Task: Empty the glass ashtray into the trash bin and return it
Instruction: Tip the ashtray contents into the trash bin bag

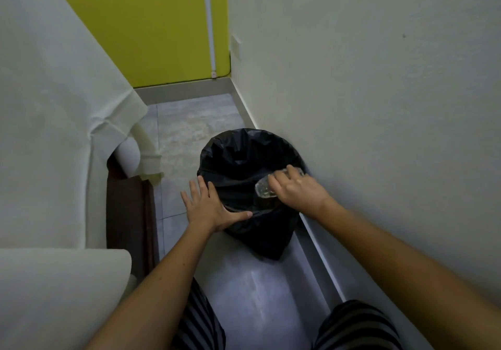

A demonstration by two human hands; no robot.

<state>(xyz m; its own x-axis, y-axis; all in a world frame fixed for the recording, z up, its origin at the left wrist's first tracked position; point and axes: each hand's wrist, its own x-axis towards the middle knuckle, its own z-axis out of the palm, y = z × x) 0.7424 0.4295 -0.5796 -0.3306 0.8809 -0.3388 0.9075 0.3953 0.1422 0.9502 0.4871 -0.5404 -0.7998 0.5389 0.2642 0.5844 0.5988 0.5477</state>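
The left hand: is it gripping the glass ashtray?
No, the left hand rests open on the bin liner's rim; the right hand holds the ashtray.

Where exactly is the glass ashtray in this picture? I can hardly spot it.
Find the trash bin lined with a black bag, on the floor against the pale right-hand wall. Over its opening, the right hand grips the glass ashtray, tipped on edge. It is the only clear, glinting thing against the dark bag.
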